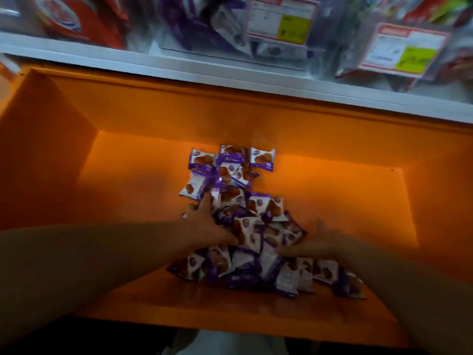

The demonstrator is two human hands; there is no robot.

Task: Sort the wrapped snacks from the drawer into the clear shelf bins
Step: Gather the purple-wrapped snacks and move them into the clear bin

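Left hand [207, 224] fingers spread flat on cookie packets [245, 201]; right hand [311, 245] blurred, cannot tell its fingers. Loose scoop likely sheds slippery packets into orange drawer [128, 149].

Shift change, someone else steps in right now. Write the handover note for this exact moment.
Left hand: fingers spread, pressing on the left side of the snack pile.
Right hand: against the pile's right side, blurred; grip unclear.
Snacks: purple-and-white packets heaped mid-floor in the orange drawer; none seen lifted.
Clear bins: on the shelf above, blurred; one appears to hold purple packets.
Left to do: move the whole heap up into the bins.
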